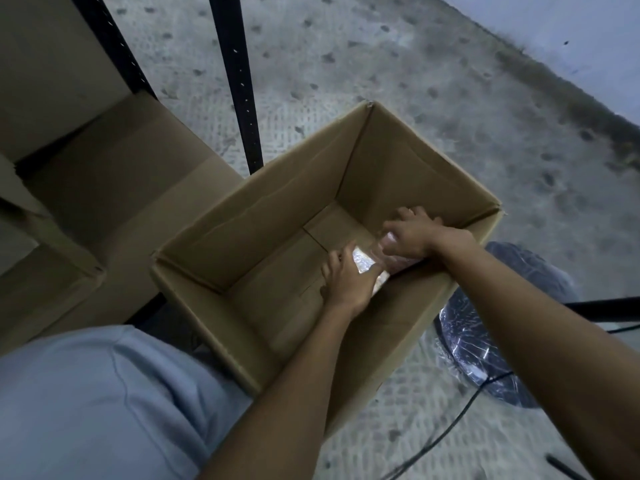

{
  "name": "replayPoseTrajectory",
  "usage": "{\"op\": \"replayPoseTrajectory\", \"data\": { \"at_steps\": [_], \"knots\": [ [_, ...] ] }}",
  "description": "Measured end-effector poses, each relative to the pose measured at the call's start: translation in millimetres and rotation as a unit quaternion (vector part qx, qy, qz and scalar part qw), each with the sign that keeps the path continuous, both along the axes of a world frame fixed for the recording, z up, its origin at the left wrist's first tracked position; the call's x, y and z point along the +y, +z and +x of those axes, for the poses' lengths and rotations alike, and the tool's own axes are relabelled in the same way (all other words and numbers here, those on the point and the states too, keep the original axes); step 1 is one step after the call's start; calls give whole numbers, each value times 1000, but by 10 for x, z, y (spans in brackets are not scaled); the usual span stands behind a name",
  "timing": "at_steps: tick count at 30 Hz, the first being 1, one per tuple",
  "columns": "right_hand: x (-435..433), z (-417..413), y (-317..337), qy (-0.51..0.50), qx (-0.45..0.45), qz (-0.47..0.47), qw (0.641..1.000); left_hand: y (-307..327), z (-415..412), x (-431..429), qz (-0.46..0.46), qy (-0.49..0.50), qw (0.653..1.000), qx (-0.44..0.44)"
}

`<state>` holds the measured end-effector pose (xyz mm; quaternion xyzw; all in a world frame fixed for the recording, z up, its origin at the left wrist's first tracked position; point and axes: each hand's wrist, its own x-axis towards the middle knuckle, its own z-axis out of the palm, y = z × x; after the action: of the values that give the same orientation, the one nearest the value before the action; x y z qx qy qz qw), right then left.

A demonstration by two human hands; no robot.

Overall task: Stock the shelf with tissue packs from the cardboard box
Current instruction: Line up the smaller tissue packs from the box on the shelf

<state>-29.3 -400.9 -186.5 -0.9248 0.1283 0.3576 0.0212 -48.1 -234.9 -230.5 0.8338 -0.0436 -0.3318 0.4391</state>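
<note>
The tissue pack (363,263) lies between both grips, 1 o'clock of the left hand (348,284), 7 o'clock of the right hand (412,237), each apparently clasping it.

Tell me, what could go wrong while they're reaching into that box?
The shiny-wrapped tissue pack sits deep in a corner of the cardboard box; it could slip from the left hand or right hand when lifted. A black cable on the floor beside the box might catch a foot.
</note>
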Motion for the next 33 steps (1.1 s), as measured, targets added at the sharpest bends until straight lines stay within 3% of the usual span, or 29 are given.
{"op": "replayPoseTrajectory", "data": {
  "at_steps": [7,18,24,33],
  "knots": [
    [98,38,43,18,1,-7,1000,-155,40,296,77,91,993,-2],
    [133,-76,252,9,-31,4,999,86,21,403,86,63,993,-58],
    [301,-257,551,-6,-94,10,996,443,21,551,129,14,979,-155],
    [593,-532,1328,-24,-229,18,973,1352,74,949,102,23,959,-264]
  ]
}}
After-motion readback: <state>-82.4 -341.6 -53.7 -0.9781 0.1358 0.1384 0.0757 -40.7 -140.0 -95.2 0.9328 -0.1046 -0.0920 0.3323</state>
